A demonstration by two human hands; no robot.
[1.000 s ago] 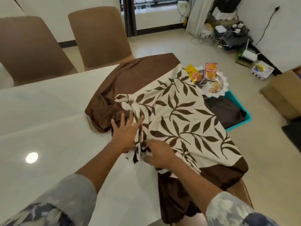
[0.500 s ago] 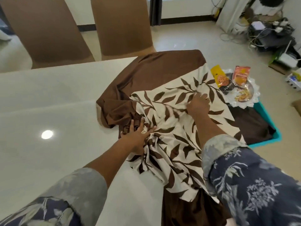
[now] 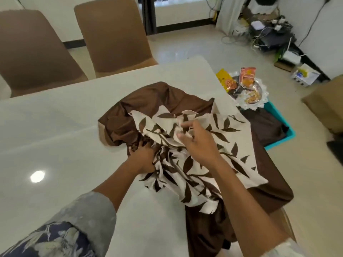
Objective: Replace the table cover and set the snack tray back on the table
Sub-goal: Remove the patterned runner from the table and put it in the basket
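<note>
Table cover (image 3: 230, 145): soft, slightly glossy fabric. Plain dark brown border around a cream panel printed with brown leaf sprays. It lies crumpled in a heap on the right end of the table (image 3: 65, 136), heavily creased, with brown cloth spilling over the near right corner and hanging down.

Table top: pale, smooth and polished, with a round lamp glare on it.

My left hand (image 3: 143, 156): fingers dug into the bunched middle of the cover, clenched on a wad of gathered folds.

My right hand (image 3: 200, 141): over the cream panel, fingers curled round a raised fold and gripping it. The fingertips are blurred.

Snack tray (image 3: 265, 90): off the table, down on the floor side beyond the right edge. Round, shiny metal, with a white lacy frill around the rim. In it are a yellow packet (image 3: 223, 78), an orange packet (image 3: 247, 75) standing upright, and further snacks I cannot make out.

The tray rests on the far corner of a teal basket (image 3: 289, 135), rectangular with a hard rim. A dark brown cloth (image 3: 265, 127) lies inside the basket.

Two tan upholstered chairs (image 3: 37, 52) stand at the far side of the table.
</note>
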